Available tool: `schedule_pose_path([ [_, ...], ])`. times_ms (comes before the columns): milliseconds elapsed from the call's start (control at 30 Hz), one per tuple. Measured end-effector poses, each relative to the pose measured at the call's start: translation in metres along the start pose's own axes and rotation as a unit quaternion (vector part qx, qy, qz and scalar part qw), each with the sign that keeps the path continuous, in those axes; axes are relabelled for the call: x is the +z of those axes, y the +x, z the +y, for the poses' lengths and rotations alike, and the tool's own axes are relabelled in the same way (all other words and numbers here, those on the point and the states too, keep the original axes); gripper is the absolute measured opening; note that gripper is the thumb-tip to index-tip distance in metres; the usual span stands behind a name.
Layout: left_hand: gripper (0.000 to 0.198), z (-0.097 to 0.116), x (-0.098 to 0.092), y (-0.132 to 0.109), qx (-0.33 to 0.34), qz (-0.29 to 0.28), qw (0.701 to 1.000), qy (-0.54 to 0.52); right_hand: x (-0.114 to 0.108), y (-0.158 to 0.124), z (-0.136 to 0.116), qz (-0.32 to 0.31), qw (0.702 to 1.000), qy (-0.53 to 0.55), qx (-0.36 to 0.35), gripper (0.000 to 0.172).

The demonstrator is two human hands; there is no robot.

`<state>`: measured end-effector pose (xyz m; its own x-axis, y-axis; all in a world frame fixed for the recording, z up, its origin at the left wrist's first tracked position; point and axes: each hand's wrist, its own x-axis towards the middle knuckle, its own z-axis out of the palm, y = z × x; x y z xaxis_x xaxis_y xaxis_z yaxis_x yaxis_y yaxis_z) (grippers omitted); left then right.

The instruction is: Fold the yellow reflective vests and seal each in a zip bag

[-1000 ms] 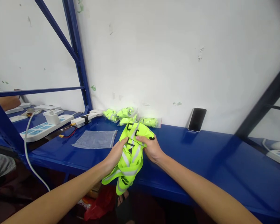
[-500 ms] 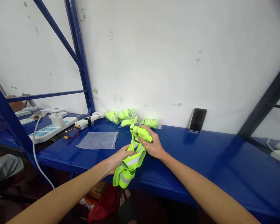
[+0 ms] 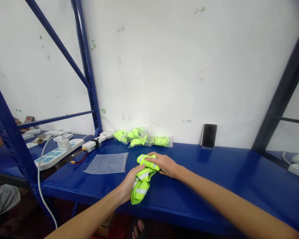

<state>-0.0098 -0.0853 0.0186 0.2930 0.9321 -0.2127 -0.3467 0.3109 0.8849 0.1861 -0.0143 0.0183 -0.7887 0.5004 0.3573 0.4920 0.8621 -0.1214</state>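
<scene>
pressing a reflective vest (image 3: 141, 186)

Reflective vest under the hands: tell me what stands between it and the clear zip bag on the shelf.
Only the left hand stands in the way, resting on the side of the neon reflective vest that faces the clear zip bag. No other object shows between them.

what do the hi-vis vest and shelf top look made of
The hi-vis vest looks like thin synthetic fabric, going by its soft folds, with silvery reflective strips. The shelf top looks like painted steel, glossy blue; paint hides the metal.
</scene>
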Motion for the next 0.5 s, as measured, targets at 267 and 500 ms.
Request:
schedule_pose_path([
  [267,0.1,0.009,0.002,-0.02,0.058,-0.04,0.997,0.007,-0.017,-0.005,-0.02,-0.033,0.986,0.156,0.052,0.06],
  [500,0.071,0.014,0.01,-0.03,0.076,-0.092,0.981,0.15,-0.036,-0.014,-0.033,-0.102,0.913,0.369,0.14,0.066],
])
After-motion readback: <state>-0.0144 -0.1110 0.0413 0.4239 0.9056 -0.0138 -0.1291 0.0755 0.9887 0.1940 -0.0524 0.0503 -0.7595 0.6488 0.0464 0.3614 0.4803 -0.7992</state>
